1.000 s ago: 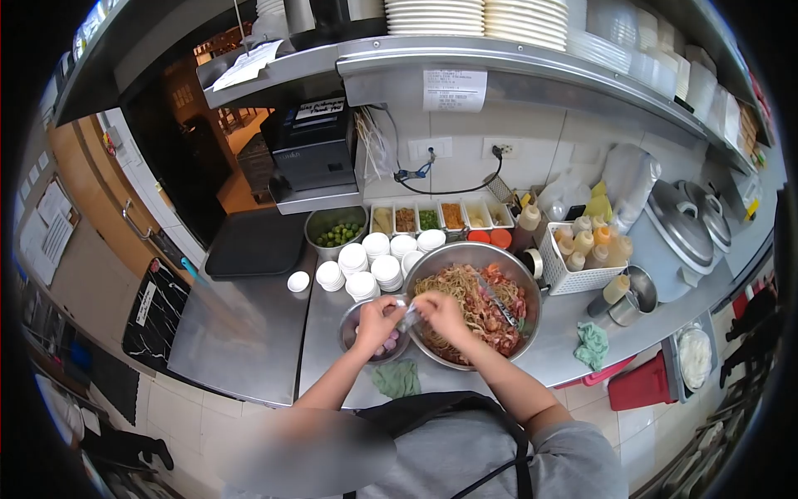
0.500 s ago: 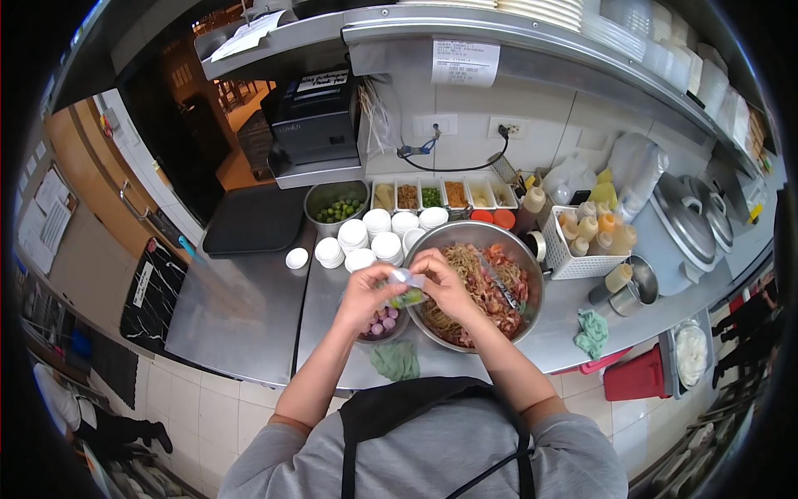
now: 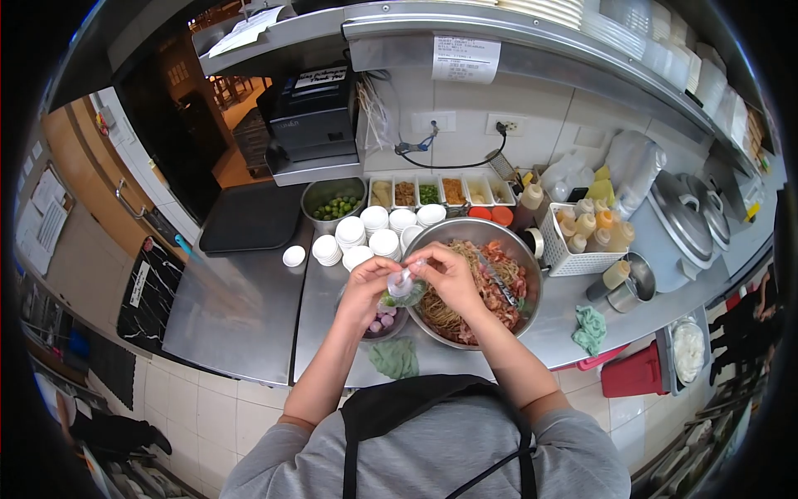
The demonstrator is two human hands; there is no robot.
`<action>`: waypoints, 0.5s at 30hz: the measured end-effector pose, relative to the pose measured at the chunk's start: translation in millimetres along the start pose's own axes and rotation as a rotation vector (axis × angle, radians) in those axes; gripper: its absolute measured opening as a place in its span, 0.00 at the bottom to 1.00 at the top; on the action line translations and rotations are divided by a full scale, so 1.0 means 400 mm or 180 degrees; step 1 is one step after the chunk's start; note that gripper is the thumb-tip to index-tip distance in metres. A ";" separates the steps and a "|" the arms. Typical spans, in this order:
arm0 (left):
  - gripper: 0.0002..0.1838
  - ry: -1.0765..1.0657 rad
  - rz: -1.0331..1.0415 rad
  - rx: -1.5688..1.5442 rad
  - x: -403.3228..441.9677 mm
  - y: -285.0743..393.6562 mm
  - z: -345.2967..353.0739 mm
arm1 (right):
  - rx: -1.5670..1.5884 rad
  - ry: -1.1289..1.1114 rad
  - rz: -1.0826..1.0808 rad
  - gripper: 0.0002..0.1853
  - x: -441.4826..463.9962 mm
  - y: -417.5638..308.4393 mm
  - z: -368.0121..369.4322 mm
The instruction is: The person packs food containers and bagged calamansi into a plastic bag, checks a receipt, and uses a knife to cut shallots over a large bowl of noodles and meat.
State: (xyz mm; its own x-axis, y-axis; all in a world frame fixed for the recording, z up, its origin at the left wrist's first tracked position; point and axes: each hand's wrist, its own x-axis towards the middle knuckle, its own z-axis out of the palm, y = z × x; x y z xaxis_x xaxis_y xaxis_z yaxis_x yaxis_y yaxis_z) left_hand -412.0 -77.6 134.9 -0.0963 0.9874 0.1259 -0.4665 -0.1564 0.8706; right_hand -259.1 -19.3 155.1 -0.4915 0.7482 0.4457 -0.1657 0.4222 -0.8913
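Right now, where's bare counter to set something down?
Widest: steel counter left of the seam, below the black tray. Smaller: between the large bowl and the green cloth to its right. Crowded: the back, with white cup stacks and filled containers, and around the small bowl, where left grip and right grip hold a clear bag.

Both forearms are extended fwd from the torso and angled inward, w/ elbows bent and set wide apart. L hand (image 3: 370,287) and R hand (image 3: 442,274) are brought close together in front of the chest, approx. level w/ each other. Fingers (image 3: 416,252) of both are curled inward, w/ thumbs and fingertips pinched, nearly touching in the middle. Upper arms are covered by short sleeves; forearms are left bare.
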 end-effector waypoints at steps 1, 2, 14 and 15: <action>0.05 -0.0118 -0.0189 -0.0321 -0.002 0.018 0.014 | 0.0148 0.0006 0.0059 0.06 0.002 -0.005 -0.002; 0.06 -0.0234 -0.0378 -0.0644 -0.002 0.028 0.022 | 0.0296 0.0012 0.0121 0.05 0.005 -0.015 -0.003; 0.10 -0.0510 -0.0055 0.0873 -0.020 0.046 0.112 | 0.0228 0.0385 -0.0024 0.04 0.087 -0.092 -0.052; 0.11 -0.0502 -0.0007 0.0965 -0.032 0.051 0.115 | 0.0181 0.0412 -0.0057 0.03 0.093 -0.108 -0.058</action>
State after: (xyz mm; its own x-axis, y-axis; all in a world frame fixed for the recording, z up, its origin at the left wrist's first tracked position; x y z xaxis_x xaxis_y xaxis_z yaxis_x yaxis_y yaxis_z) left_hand -379.7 -92.2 173.0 0.0526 0.9831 0.1753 -0.1815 -0.1632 0.9698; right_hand -250.4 2.1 212.2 -0.3741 0.8021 0.4655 -0.2234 0.4092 -0.8847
